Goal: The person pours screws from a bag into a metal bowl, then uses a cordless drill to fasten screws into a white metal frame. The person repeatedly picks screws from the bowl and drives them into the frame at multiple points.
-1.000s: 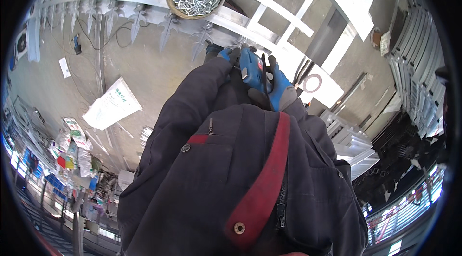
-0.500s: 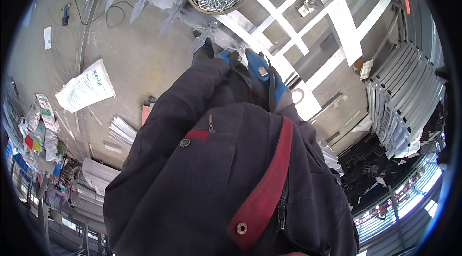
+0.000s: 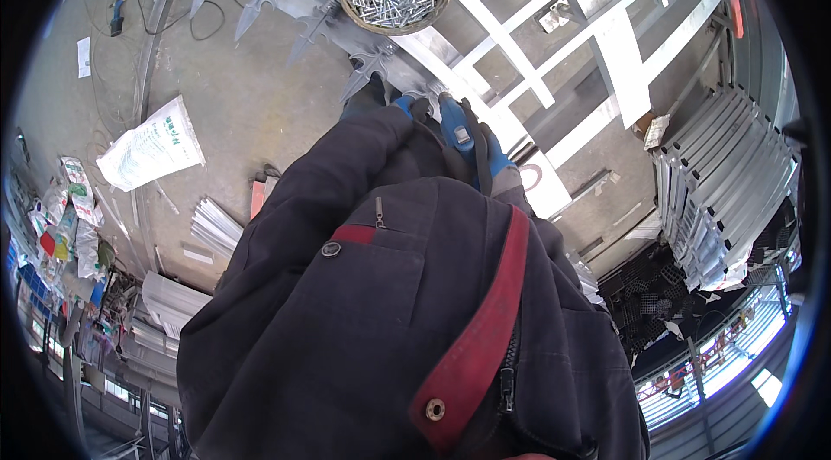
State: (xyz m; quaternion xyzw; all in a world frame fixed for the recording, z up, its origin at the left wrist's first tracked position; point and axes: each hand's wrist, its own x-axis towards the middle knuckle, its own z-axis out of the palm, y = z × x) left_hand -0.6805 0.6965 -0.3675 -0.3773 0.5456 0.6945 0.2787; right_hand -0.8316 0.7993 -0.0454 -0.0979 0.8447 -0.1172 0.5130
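Observation:
Beyond my chest, my right hand [image 3: 497, 154], in a blue glove, is wrapped round a blue-and-black power tool [image 3: 457, 124] whose front end points away from me. Close beside it on the left is my left hand [image 3: 410, 105], in a blue-and-dark glove, with its fingers drawn together; what they hold is hidden. Both hands are at the near edge of a pale metal frame [image 3: 502, 32]. A grey spear-shaped finial [image 3: 370, 70] sticks out from the frame just left of my left hand. More such finials run in a row to the far left.
A round basket [image 3: 345, 8] full of small silver fasteners rests on the frame. A white printed sack [image 3: 151, 153] lies on the floor at left. Stacked metal bars [image 3: 723, 174] stand at right. A cable [image 3: 208, 27] curls near the finials. Scrap bags [image 3: 82, 231] heap at far left.
The power tool in my right hand is slightly lower and further left in view. The frame and basket have shifted slightly with the view. My left hand stays nearly in place.

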